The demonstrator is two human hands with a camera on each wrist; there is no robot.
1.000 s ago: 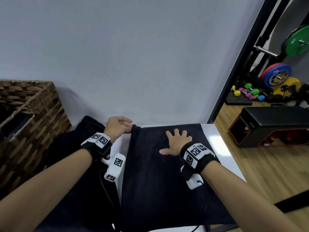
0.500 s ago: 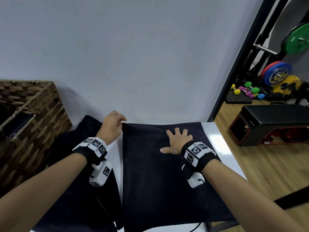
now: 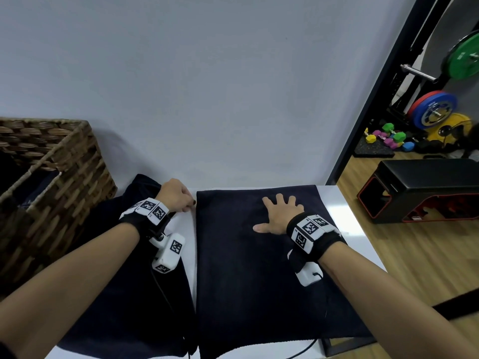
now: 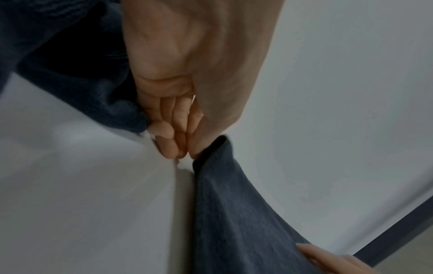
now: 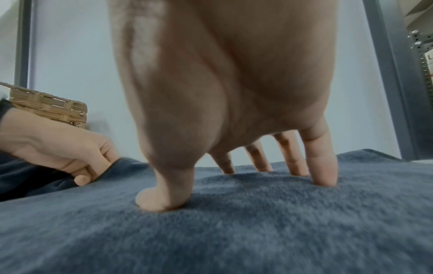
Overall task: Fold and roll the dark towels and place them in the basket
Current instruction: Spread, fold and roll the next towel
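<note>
A dark towel (image 3: pixel 259 281) lies spread flat on the white table (image 3: pixel 347 224). My right hand (image 3: pixel 278 215) presses on its far half with the fingers spread and straight (image 5: pixel 321 166). At the towel's far left corner, my left hand (image 3: pixel 190 204) pinches the edge between thumb and curled fingers (image 4: pixel 187 153). A second dark towel (image 3: pixel 124 294) lies crumpled under my left forearm, between the spread towel and the wicker basket (image 3: pixel 64 172). Something dark lies inside the basket; I cannot tell what it is.
A grey wall stands right behind the table. The table's right edge drops to a wooden floor with a black bench (image 3: pixel 427 187), coloured weight plates (image 3: pixel 432 110) and small dumbbells (image 3: pixel 388 138). A cable (image 3: pixel 305 349) hangs over the table's near edge.
My left hand has drawn the towel's far left corner to the left and down onto the table, so the towel now lies wider and flat. The right hand stays pressed in place.
</note>
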